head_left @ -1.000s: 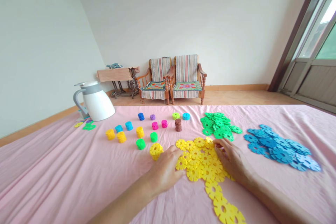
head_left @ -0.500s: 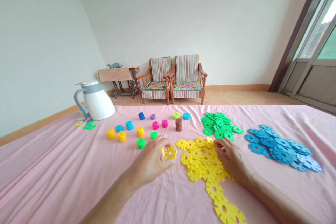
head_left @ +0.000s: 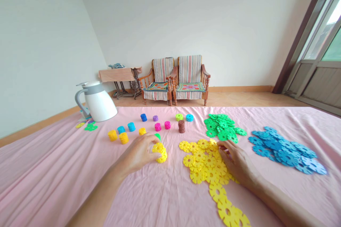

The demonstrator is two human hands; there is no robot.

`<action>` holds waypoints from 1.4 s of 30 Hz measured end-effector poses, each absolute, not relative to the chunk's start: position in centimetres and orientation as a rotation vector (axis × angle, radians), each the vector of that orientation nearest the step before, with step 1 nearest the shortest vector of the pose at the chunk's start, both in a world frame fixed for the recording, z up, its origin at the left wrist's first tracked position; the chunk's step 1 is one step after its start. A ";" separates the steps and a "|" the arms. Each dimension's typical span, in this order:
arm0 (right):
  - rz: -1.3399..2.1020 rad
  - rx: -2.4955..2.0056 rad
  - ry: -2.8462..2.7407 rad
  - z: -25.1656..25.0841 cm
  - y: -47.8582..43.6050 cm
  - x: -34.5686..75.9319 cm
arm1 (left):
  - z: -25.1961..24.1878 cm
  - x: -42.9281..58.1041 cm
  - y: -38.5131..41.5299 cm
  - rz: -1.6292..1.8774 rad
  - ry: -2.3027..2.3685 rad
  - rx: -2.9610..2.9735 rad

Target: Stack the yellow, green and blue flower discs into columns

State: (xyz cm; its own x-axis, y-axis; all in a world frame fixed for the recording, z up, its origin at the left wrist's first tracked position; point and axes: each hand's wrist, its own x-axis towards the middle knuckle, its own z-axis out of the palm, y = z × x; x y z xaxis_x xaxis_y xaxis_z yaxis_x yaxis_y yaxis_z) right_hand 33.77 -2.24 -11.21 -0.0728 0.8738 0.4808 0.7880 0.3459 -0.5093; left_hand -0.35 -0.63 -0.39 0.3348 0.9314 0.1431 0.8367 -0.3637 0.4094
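Note:
My left hand [head_left: 142,153] is closed with thumb and fingers around yellow slotted flower discs [head_left: 161,154], bunched in a small uneven stack just above or on the cloth. Whether the hand grips one disc or several, I cannot tell. My right hand [head_left: 237,159] rests at the right edge of a spread pile of yellow discs [head_left: 209,163]. Its fingers are loosely curled, with thumb and index finger apart, and the fingertips touch the pile's upper right side. Partly hidden behind the left hand are a yellow stack [head_left: 142,131] and a green stack [head_left: 157,137].
A pink cloth [head_left: 149,198] covers the table. Beyond my right hand lie a green disc pile [head_left: 222,127] and a blue one [head_left: 285,150]. Small stacks, including a brown stack [head_left: 181,126], stand ahead. A white jug [head_left: 99,103] is at the left.
My left hand has moved left, away from the yellow pile, carrying a yellow disc to where yellow discs now show bunched together. The right hand has stayed at the pile.

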 end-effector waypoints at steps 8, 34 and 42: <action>0.161 -1.453 -1.861 -11.0 -2.3 33.8 | -0.9 -0.4 -0.3 0.504 1.605 2.363; 0.363 -1.304 -2.174 -4.0 -3.1 21.1 | -4.3 -1.3 -3.1 0.448 1.792 2.407; 0.190 -1.394 -2.391 -4.5 -2.4 17.5 | -4.7 -1.5 -2.6 0.471 1.756 2.391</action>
